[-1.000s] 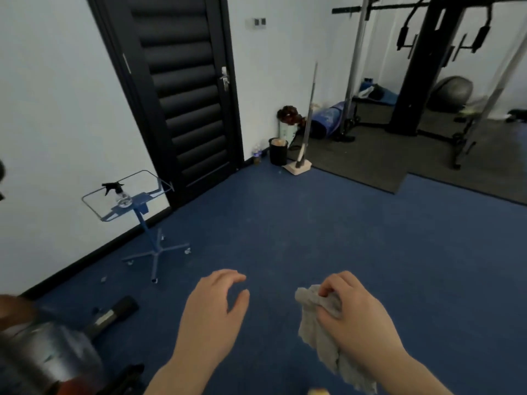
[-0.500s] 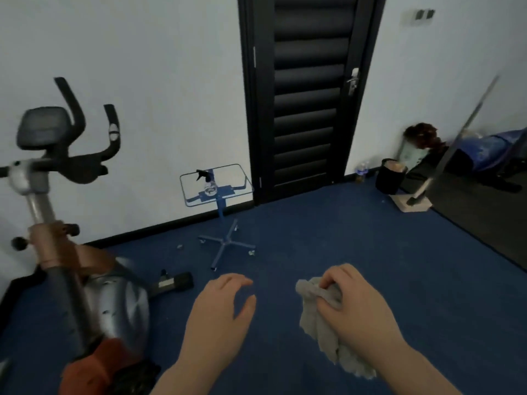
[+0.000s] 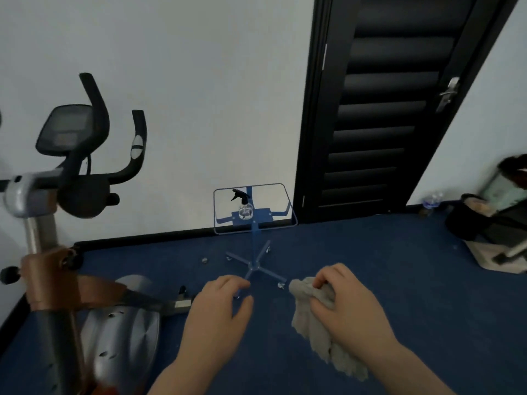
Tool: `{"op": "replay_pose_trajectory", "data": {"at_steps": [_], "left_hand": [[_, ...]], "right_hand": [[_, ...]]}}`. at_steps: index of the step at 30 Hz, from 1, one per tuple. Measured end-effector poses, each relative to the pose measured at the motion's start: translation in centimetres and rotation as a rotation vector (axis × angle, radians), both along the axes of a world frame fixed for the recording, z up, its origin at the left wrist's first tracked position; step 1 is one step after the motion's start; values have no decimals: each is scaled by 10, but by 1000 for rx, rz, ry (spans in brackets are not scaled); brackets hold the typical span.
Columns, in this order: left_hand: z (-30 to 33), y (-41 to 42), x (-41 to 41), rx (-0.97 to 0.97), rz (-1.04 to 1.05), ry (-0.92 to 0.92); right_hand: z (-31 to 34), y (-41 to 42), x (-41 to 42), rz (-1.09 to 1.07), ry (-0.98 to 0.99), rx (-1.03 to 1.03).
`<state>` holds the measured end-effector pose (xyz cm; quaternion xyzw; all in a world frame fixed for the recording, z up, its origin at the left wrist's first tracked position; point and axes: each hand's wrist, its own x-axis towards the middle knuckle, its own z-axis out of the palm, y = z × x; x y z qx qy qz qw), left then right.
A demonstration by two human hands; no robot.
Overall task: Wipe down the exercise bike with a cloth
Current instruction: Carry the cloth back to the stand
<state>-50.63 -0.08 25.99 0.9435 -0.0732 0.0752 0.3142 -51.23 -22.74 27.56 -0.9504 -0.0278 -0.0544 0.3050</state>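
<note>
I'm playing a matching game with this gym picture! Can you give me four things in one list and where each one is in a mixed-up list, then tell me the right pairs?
Things:
1. cloth
2. spray bottle
3. exercise bike
4. left hand

Places or states:
A. stands on the small blue rolling stand by the wall
B. open, holding nothing
C. bunched in the right hand
D. at the left side of the view, next to the white wall

Right pairs: 1-C, 2-A, 3-D, 4-B
</note>
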Motion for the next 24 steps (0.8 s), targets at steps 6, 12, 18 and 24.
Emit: {"op": "replay_pose_trajectory", "data": {"at_steps": [6,12,18,24], "left_hand": [[-5,-12,96,33,-8,63],[-27,-26,196,43,68,105],[-43,-33,296,64,218,160],[-76,-25,363,14,357,242]], "right_hand": [[-15,-9,95,14,39,65],[-50,-31,212,10,96,69],[-72,-43,330,114,158,40],[-111,-35,430,109,266,52]]}}
